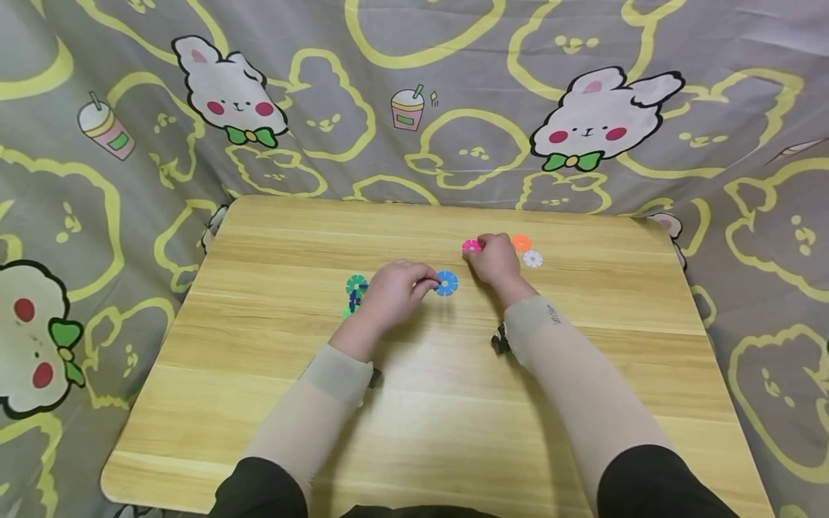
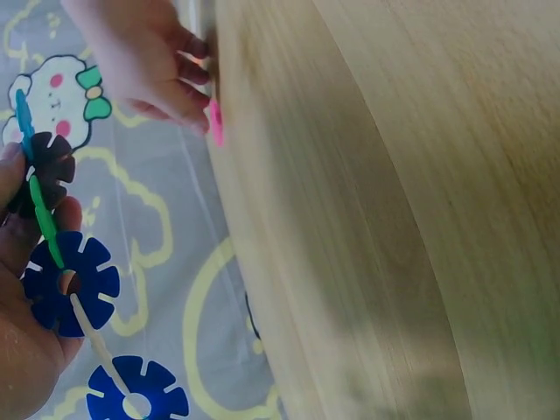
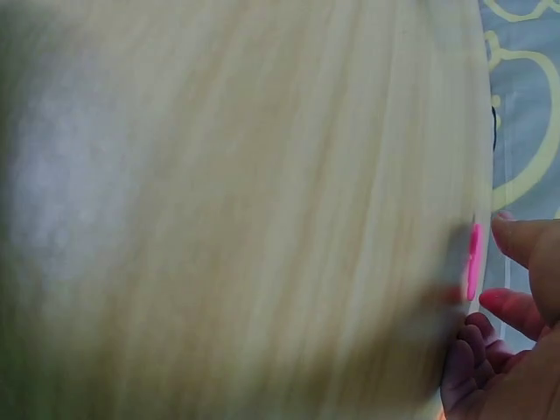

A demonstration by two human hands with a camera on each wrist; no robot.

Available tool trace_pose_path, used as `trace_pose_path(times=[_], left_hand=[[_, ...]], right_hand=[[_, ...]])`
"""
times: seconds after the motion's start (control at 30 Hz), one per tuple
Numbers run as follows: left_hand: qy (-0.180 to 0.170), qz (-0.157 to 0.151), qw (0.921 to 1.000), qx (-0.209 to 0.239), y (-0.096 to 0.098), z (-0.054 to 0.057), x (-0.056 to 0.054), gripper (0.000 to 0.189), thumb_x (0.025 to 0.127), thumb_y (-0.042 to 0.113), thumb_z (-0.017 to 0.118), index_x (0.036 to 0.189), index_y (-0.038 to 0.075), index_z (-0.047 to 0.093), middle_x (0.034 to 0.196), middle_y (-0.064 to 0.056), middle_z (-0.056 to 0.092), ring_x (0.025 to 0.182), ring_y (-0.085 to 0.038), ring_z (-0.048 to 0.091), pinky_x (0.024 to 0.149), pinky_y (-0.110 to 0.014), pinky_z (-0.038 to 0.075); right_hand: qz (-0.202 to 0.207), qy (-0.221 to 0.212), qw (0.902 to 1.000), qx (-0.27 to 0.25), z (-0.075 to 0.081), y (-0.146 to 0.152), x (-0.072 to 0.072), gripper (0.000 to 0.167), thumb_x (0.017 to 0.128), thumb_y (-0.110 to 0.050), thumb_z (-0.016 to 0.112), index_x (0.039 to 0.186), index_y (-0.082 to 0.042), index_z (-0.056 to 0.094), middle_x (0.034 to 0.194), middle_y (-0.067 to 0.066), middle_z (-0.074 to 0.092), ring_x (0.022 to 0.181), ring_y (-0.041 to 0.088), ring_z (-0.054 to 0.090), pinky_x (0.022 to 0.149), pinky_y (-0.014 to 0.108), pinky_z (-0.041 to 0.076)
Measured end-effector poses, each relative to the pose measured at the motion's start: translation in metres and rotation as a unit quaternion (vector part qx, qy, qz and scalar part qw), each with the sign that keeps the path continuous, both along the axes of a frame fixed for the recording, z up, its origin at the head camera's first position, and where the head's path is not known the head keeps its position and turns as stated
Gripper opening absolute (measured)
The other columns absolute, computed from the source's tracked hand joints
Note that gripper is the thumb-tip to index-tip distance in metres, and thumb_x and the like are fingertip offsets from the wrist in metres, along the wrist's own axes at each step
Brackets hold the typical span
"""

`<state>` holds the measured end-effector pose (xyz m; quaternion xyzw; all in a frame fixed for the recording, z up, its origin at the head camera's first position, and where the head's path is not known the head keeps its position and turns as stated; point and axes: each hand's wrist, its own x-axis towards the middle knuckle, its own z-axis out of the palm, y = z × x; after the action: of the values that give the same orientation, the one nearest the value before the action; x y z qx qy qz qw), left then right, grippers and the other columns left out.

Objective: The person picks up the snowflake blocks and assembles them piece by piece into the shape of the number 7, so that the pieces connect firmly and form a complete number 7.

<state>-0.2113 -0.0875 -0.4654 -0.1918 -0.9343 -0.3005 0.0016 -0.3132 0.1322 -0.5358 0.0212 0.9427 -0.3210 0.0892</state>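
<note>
My left hand (image 1: pixel 396 288) pinches a chain of interlocked slotted plastic discs (image 2: pixel 98 278) above the table. A light blue disc (image 1: pixel 445 283) stands at the chain's right end, just past the fingertips. Dark, green, dark blue and whitish discs follow along it in the left wrist view, partly behind the fingers. My right hand (image 1: pixel 497 260) is low at the far side of the table, thumb and forefinger spread around a pink slotted disc (image 3: pixel 474 262). In the right wrist view, a gap shows between those fingertips, and the disc lies beside them.
Right of my right hand lie an orange disc (image 1: pixel 521 242) and a white disc (image 1: pixel 532 258). The wooden table (image 1: pixel 440 432) has rounded corners, and a patterned grey curtain (image 1: pixel 453 72) hangs around its back and sides.
</note>
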Motion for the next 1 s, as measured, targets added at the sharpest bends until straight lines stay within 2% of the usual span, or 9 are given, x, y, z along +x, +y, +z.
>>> trace_pose_path(times=[0.27,0.5,0.83,1.0], left_hand=[[0.001,0.001,1.0,0.0,0.001,0.001,0.0,0.016,0.105,0.026,0.069,0.106,0.015,0.08,0.102,0.002,0.077,0.097,-0.017,0.067,0.09,-0.036,0.056],[-0.001,0.003,1.0,-0.001,0.0,0.0,0.0,0.016,0.106,0.026,0.068,0.106,0.015,0.08,0.102,0.002,0.077,0.097,-0.017,0.068,0.09,-0.036,0.056],[-0.001,0.007,1.0,-0.002,-0.001,-0.001,0.0,0.017,0.106,0.028,0.068,0.106,0.016,0.08,0.103,0.003,0.077,0.099,-0.018,0.068,0.091,-0.038,0.056],[-0.001,0.01,0.9999,-0.003,-0.003,-0.003,0.0,0.017,0.105,0.028,0.069,0.108,0.017,0.08,0.105,0.003,0.077,0.102,-0.018,0.068,0.093,-0.038,0.056]], right_hand=[[-0.003,-0.002,0.9995,0.031,-0.004,-0.002,-0.002,0.05,0.104,-0.033,0.067,0.142,0.0,0.064,0.135,0.024,0.051,0.122,0.042,0.057,0.105,0.055,0.049],[-0.013,-0.004,0.9994,0.032,-0.005,-0.002,-0.003,0.053,0.103,-0.034,0.069,0.144,-0.001,0.062,0.137,0.023,0.05,0.124,0.042,0.056,0.105,0.055,0.049],[-0.038,0.004,0.9991,-0.021,-0.007,0.002,-0.001,0.048,0.098,-0.029,0.076,0.132,0.003,0.066,0.131,0.022,0.056,0.118,0.04,0.058,0.104,0.053,0.049],[-0.042,0.02,0.9973,-0.058,-0.009,0.005,0.008,0.043,0.095,-0.021,0.08,0.126,0.004,0.065,0.119,0.02,0.066,0.108,0.037,0.061,0.099,0.05,0.051]])
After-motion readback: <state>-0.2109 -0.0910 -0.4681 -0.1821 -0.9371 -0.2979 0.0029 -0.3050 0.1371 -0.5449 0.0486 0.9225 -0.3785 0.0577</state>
